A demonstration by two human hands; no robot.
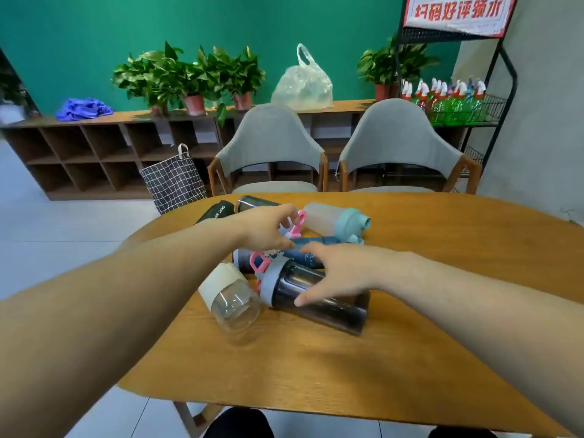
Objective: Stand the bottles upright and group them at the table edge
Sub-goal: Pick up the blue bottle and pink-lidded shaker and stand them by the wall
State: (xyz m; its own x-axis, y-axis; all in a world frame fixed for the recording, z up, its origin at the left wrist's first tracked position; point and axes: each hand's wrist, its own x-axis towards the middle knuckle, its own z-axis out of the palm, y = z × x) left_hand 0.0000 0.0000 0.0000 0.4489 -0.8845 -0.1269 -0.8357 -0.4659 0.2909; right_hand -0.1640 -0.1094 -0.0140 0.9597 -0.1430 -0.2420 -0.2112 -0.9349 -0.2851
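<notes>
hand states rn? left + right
Left hand: open, fingers curled, hovering over the bottle pile, holding nothing.
Right hand: open, fingers spread on the dark bottle, not yet gripping it.

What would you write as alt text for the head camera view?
Two bare hands reach over bottles lying on a wooden table: the right hand rests on a dark bottle, the left hand hovers open above the pile. Two grey chairs stand beyond.

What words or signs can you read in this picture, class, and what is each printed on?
"扫码好评领水": red characters on the white banner atop the black rack.
"SPORT BOTTLE", partly legible: on the black bottle lying at the table's far edge.
Pattern on the dark blue bottle: no readable words.
</notes>
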